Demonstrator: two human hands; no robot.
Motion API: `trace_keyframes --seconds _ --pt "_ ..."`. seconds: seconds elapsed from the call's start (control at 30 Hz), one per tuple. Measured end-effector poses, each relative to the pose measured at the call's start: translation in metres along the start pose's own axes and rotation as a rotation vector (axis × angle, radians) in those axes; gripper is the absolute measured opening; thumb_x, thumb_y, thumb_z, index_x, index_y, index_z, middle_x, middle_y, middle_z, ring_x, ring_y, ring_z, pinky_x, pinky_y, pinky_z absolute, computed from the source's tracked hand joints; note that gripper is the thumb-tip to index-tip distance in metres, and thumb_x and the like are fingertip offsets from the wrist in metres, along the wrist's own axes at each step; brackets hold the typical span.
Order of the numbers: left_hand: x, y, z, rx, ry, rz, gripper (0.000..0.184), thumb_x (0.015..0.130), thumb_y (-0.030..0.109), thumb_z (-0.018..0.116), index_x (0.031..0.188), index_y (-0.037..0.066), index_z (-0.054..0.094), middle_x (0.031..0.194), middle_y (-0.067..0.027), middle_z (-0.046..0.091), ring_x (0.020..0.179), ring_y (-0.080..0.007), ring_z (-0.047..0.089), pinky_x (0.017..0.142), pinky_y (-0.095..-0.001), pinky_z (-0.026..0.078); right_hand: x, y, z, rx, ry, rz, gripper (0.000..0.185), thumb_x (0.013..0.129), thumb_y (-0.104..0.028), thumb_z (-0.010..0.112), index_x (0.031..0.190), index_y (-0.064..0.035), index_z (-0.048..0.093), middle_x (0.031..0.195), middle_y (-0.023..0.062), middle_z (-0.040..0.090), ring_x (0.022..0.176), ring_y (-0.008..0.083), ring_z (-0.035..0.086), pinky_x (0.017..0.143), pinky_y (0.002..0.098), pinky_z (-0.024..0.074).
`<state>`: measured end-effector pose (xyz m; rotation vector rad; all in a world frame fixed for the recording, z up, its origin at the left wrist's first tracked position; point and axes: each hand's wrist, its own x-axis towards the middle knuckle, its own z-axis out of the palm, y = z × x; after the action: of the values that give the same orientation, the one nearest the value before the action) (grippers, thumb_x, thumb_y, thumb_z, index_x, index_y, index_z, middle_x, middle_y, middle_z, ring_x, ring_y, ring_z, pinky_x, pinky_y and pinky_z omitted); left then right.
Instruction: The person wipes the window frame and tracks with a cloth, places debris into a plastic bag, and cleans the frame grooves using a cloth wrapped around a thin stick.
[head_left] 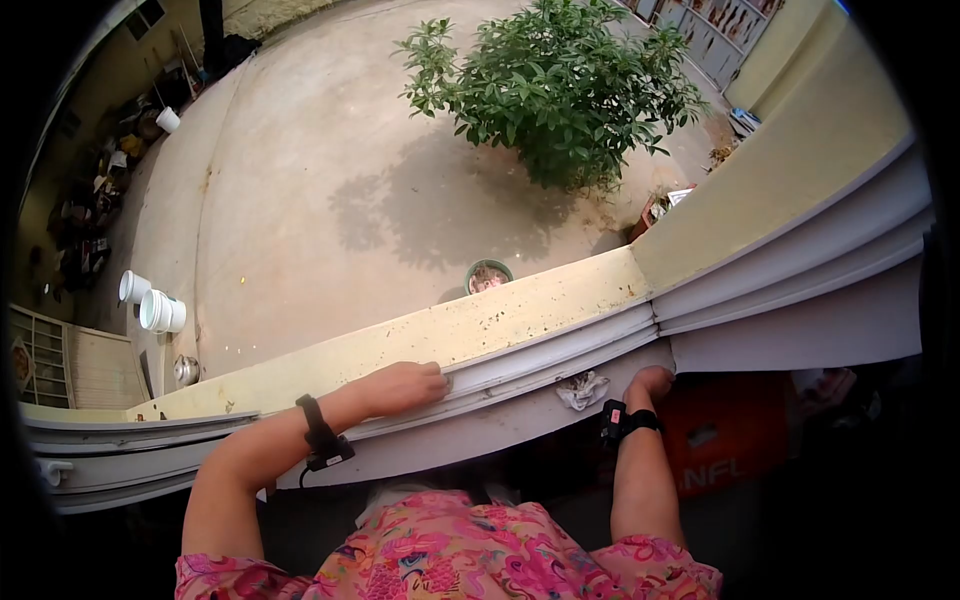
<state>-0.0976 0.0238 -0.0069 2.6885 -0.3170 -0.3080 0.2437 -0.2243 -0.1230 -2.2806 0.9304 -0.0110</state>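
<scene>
My left hand is at the white window track, its fingers closed and pressed to the rail. A small greyish bit shows at the fingertips, too little to name. My right hand rests at the sill's right end, close to the frame corner. It is bent at the wrist and its fingers are hidden. Between the hands lies a crumpled, dirty white tissue or cloth on the inner sill. Each wrist wears a black strap with a small device.
Beyond the track runs a yellow outer ledge specked with dirt. The frame rises at right. Outside are a leafy bush, a round pot and white buckets. A red-orange item sits below the sill.
</scene>
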Motion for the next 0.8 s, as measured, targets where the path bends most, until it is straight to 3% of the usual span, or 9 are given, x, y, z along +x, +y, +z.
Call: trace_keyframes --seconds 0.03,0.17,0.27,0.37,0.5,0.57,0.6,0.73,0.8 --pt "-0.004 0.002 -0.002 0.036 -0.093 -0.029 0.022 0.078 0.014 0.047 0.094 0.002 0.057 0.098 -0.0053 0.055 0.086 -0.0215 0.051 0.072 -0.0289 0.047 0.002 0.001 0.002 0.013 0.008 0.019 0.057 0.092 -0.031 0.018 0.096 0.0097 0.057 0.101 0.0297 0.057 0.096 0.0443 0.054 0.085 0.0478 0.0441" --pt "-0.019 0.005 -0.01 0.057 -0.004 -0.052 0.016 0.076 0.01 0.051 0.09 0.004 0.055 0.096 -0.0048 0.056 0.085 -0.0217 0.051 0.07 -0.0286 0.047 0.007 0.003 0.006 0.04 -0.014 0.031 0.057 0.092 -0.03 0.017 0.096 0.011 0.056 0.101 0.0303 0.056 0.096 0.0443 0.054 0.086 0.0481 0.0435" --pt "-0.026 -0.002 -0.025 -0.015 0.475 -0.229 0.02 0.068 0.002 0.062 0.087 0.008 0.057 0.086 -0.0037 0.056 0.083 -0.0208 0.051 0.064 -0.0292 0.048 0.009 0.007 0.009 0.052 -0.018 0.013 0.056 0.092 -0.028 0.017 0.094 0.0109 0.057 0.098 0.0299 0.058 0.094 0.0448 0.055 0.084 0.0482 0.045" --pt "-0.04 -0.014 -0.045 -0.253 0.673 -0.519 0.022 0.07 -0.001 0.063 0.091 0.007 0.063 0.086 -0.0049 0.059 0.08 -0.0215 0.054 0.067 -0.03 0.048 0.016 0.01 0.014 0.017 -0.017 0.0 0.055 0.092 -0.027 0.017 0.092 0.0109 0.057 0.096 0.0295 0.058 0.092 0.0447 0.056 0.081 0.0486 0.0464" --pt "-0.089 -0.046 -0.038 -0.334 0.557 -0.719 0.018 0.073 0.001 0.062 0.091 0.004 0.063 0.087 -0.0082 0.058 0.079 -0.024 0.056 0.067 -0.0313 0.048 0.033 0.022 0.031 -0.056 -0.02 -0.002 0.053 0.091 -0.026 0.018 0.09 0.0103 0.057 0.096 0.0294 0.058 0.092 0.0441 0.056 0.081 0.0489 0.0467" --pt "-0.116 -0.05 -0.034 -0.639 0.626 -0.943 0.02 0.073 0.003 0.062 0.093 0.004 0.062 0.085 -0.0107 0.058 0.077 -0.0251 0.057 0.068 -0.0332 0.047 0.018 0.01 0.012 -0.062 -0.055 -0.013 0.052 0.091 -0.025 0.018 0.091 0.0094 0.057 0.097 0.0292 0.058 0.091 0.0443 0.056 0.078 0.0492 0.0479" --pt "-0.137 -0.055 -0.024 -0.488 0.396 -1.024 0.018 0.074 0.007 0.061 0.092 0.004 0.062 0.084 -0.0135 0.059 0.075 -0.0283 0.057 0.069 -0.0346 0.048 0.026 0.016 0.018 -0.09 -0.048 -0.058 0.05 0.091 -0.024 0.019 0.093 0.0086 0.056 0.097 0.0293 0.058 0.091 0.0449 0.056 0.078 0.0488 0.0484" --pt "-0.193 -0.049 0.004 -0.063 0.236 -1.167 0.016 0.075 0.011 0.06 0.086 0.0 0.061 0.083 -0.0167 0.059 0.074 -0.0325 0.058 0.069 -0.0374 0.049 0.018 0.009 0.012 -0.082 -0.034 -0.056 0.05 0.091 -0.024 0.018 0.094 0.0091 0.055 0.098 0.0292 0.058 0.092 0.0442 0.056 0.081 0.0479 0.0477" --pt "-0.214 -0.043 0.026 0.014 -0.001 -1.473 0.015 0.073 0.011 0.058 0.079 -0.002 0.062 0.084 -0.019 0.061 0.079 -0.0349 0.059 0.07 -0.0391 0.049 0.023 0.011 0.015 -0.055 -0.047 -0.026 0.052 0.091 -0.025 0.017 0.093 0.0097 0.056 0.098 0.0295 0.058 0.093 0.0439 0.056 0.081 0.0477 0.0477"
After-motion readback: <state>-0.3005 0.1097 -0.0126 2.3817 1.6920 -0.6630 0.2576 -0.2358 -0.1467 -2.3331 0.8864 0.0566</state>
